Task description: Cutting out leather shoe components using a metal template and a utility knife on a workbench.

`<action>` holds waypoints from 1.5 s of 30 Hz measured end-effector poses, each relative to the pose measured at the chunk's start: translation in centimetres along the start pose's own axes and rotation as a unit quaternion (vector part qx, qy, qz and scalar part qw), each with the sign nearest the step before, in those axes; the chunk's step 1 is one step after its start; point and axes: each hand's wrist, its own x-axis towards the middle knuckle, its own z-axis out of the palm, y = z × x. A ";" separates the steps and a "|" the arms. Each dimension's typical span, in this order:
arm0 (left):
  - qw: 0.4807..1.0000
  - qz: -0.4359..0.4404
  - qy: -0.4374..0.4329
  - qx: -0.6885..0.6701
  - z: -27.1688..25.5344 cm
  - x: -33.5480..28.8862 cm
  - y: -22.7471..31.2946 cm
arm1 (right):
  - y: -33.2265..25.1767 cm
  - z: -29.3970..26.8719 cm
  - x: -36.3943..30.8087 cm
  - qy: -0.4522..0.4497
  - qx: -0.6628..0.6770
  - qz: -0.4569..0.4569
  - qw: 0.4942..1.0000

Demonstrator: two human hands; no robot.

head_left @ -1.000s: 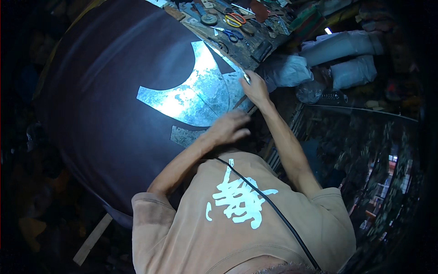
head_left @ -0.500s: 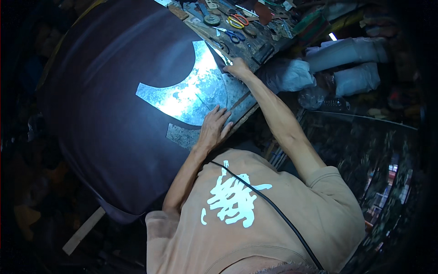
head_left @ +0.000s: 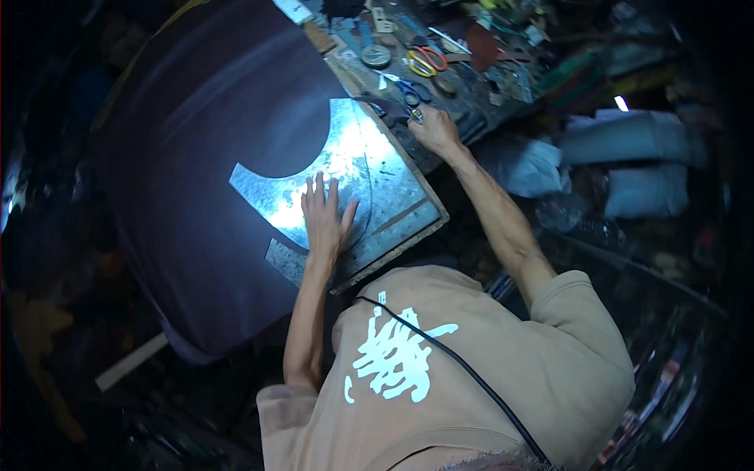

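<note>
A shiny, curved metal template (head_left: 342, 145) lies on a large dark brown leather sheet (head_left: 196, 180). Spread flat on the template is my left hand (head_left: 323, 220), fingers apart. My right hand (head_left: 437, 132) is closed beyond the worktop's right edge, on a small object with a shiny end that I cannot make out. A dark strip (head_left: 386, 104) stretches between that hand and the template's top corner. Under the template's right side shows a metal-faced board (head_left: 397, 184). A smaller mottled metal piece (head_left: 283, 261) lies near my left wrist.
On the cluttered bench behind are blue-handled scissors (head_left: 412, 92), scissors with red and yellow handles (head_left: 426, 60), and a round tin (head_left: 375, 56). Wrapped pale bundles (head_left: 644, 191) sit at the right. A black cable (head_left: 471, 369) crosses my shirt.
My left hand has moved from the template's lower edge up onto its middle. My right hand has pulled away from the template to the right. The whole view has shifted.
</note>
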 end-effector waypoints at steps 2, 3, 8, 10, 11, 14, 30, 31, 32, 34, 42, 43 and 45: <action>0.999 0.003 0.022 0.030 1.9 4.6 0.0 | -0.3 -0.2 1.3 -0.044 -0.041 -0.098 0.993; 0.999 -0.024 0.004 0.044 2.8 6.3 0.3 | 0.0 -0.3 1.7 -0.070 -0.093 -0.179 0.977; 0.991 -0.060 -0.068 0.099 6.3 8.3 0.5 | 2.9 -4.2 9.4 -0.018 -0.114 -0.111 0.987; 0.988 -0.084 -0.082 0.100 6.7 8.0 0.2 | 1.2 -1.3 9.0 -0.009 -0.115 -0.219 0.969; 0.987 -0.091 -0.081 0.104 6.4 7.5 0.1 | 0.0 -0.3 7.7 -0.009 -0.103 -0.305 0.947; 0.989 -0.062 -0.073 0.113 6.3 7.6 0.3 | -0.1 0.0 7.5 -0.087 -0.155 -0.404 0.897; 0.996 -0.083 -0.004 0.042 5.6 7.5 0.5 | -3.8 -1.8 5.9 -0.230 0.130 0.049 0.963; 0.996 -0.086 -0.001 0.023 5.3 7.9 0.6 | -2.9 -0.9 6.2 -0.233 0.127 0.054 0.963; 0.996 -0.073 0.034 0.048 5.3 8.3 1.0 | -1.2 0.5 6.5 -0.202 0.128 -0.004 0.971; 0.996 -0.076 0.048 0.006 5.3 8.4 -0.1 | -2.1 1.1 6.1 -0.197 0.131 -0.043 0.971; 0.731 -0.380 -0.032 -0.565 7.6 21.2 -0.1 | -4.4 0.0 8.3 -0.128 -0.144 -0.181 0.964; 0.657 -0.390 -0.007 -0.645 8.2 22.1 -0.4 | -5.2 -0.7 8.8 -0.134 -0.193 -0.176 0.956; 0.572 -0.394 0.020 -0.720 9.1 23.0 -0.9 | -5.2 -2.5 8.8 -0.102 -0.157 -0.172 0.967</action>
